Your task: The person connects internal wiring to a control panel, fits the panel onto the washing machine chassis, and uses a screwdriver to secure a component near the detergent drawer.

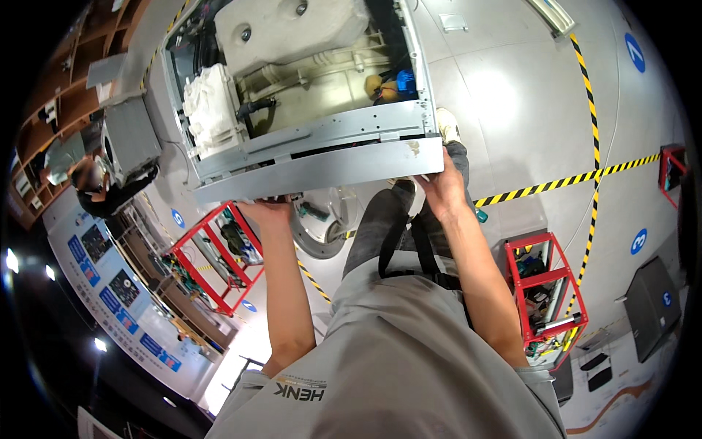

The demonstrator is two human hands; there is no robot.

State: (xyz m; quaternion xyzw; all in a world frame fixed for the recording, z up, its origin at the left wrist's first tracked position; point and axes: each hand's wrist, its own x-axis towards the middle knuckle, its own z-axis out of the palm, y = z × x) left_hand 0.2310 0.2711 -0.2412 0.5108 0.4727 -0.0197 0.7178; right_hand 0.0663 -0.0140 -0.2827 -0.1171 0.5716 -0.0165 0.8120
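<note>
An open appliance [292, 33], seen from above, shows a pale block with two bolts, a white plastic housing [212, 110], dark hoses and a blue part [404, 84]. Along its near side runs a long flat grey metal panel [329, 164]. My left hand [270, 208] grips the panel's lower edge toward the left, its fingertips partly hidden under it. My right hand [440, 179] holds the right end of the panel, fingers curled round the edge. My legs and shoes are below the panel.
A round metal-rimmed part [318, 245] lies on the floor [497, 124] beside my legs. Red-framed tool carts stand left [216, 230] and right [545, 271]. At far left a person [95, 183] is beside a grey appliance [128, 135]. Striped tape [556, 183] crosses the floor.
</note>
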